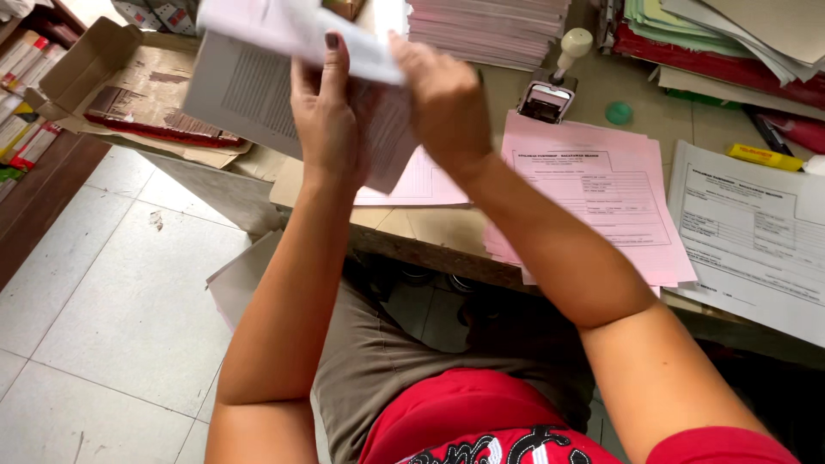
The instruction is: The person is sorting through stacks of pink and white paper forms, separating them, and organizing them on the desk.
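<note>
Both my hands are raised above the desk edge, gripping a loose bundle of printed paper sheets (249,86), white and pink. My left hand (325,120) clasps the bundle from the left, thumb up along the top sheet. My right hand (443,103) pinches the sheets from the right, its back toward me. The top white sheet (292,30) is blurred and bent over my fingers. Below them a pink form (412,185) lies on the desk.
A stack of pink forms (593,198) lies on the wooden desk (430,232), a white form (748,236) to its right. A self-inking stamp (550,90), a green cap (619,112), a tall pink paper pile (490,30), folders (730,43) and an open cardboard box (129,86) stand around. Tiled floor (112,301) lies left.
</note>
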